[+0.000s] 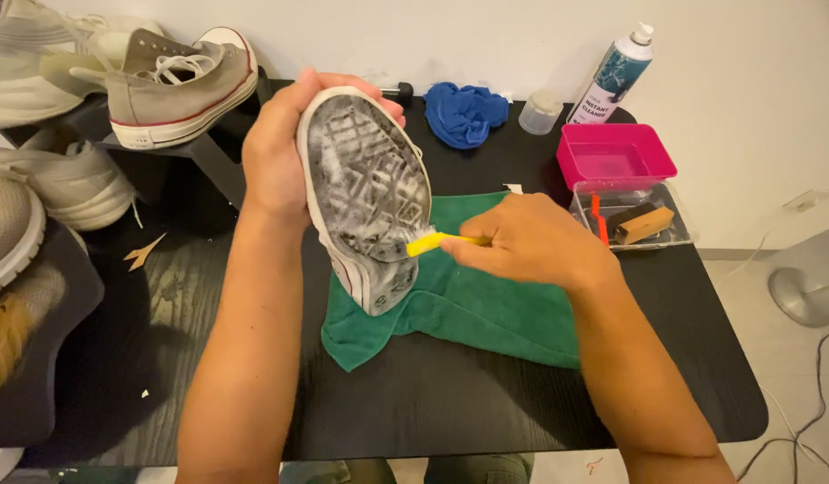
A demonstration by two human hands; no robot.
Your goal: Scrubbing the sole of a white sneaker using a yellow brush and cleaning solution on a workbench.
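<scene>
Standing near-upright, sole (368, 193) facing camera, toe pointing down.

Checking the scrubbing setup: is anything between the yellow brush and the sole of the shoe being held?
Nothing visible. The right hand holds the yellow brush with its head right against the foamy sole of the shoe, which the left hand grips from behind, tilted up over the green cloth.
</scene>
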